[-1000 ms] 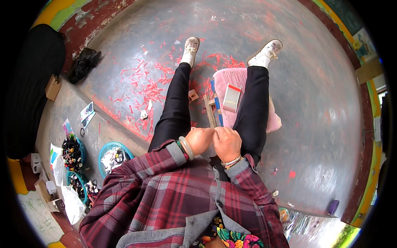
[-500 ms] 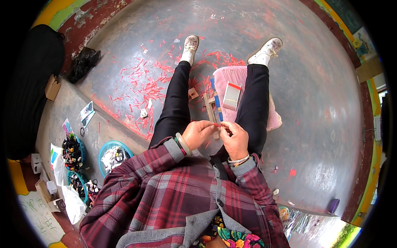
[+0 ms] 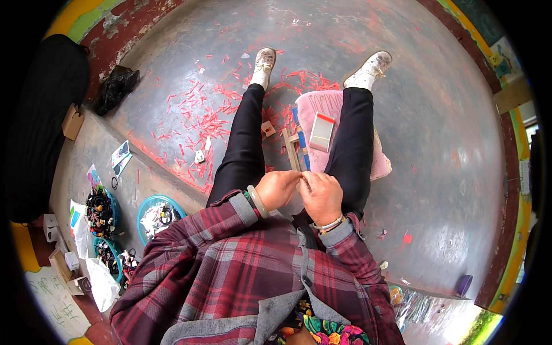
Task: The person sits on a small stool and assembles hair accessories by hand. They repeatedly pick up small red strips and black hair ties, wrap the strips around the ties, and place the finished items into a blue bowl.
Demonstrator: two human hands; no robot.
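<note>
My left hand [image 3: 277,190] and my right hand [image 3: 321,198] meet fingertip to fingertip above my lap. Both are closed in a pinch, and the fingers cover whatever lies between them. Just beyond the hands stands a small wooden frame [image 3: 291,149]. To its right a pink cloth [image 3: 309,103] with a printed pattern lies by my right leg. On that cloth sits a flat box [image 3: 321,132] with a red end and a light band across it. Many thin red strips [image 3: 211,122] are scattered over the floor around my left leg.
At left, a blue basin [image 3: 144,214] holds white and dark small items, and further baskets of dark trinkets [image 3: 100,213] stand beside white bags [image 3: 103,284]. A black bag [image 3: 117,91] lies near the wall. A raised floor edge [image 3: 158,158] runs by my left leg. A purple container [image 3: 464,286] stands at lower right.
A small red piece showed between my fingertips before; now the fingers hide that spot. My right hand has rolled inward, its back more upward, and the hands have drawn closer together.
</note>
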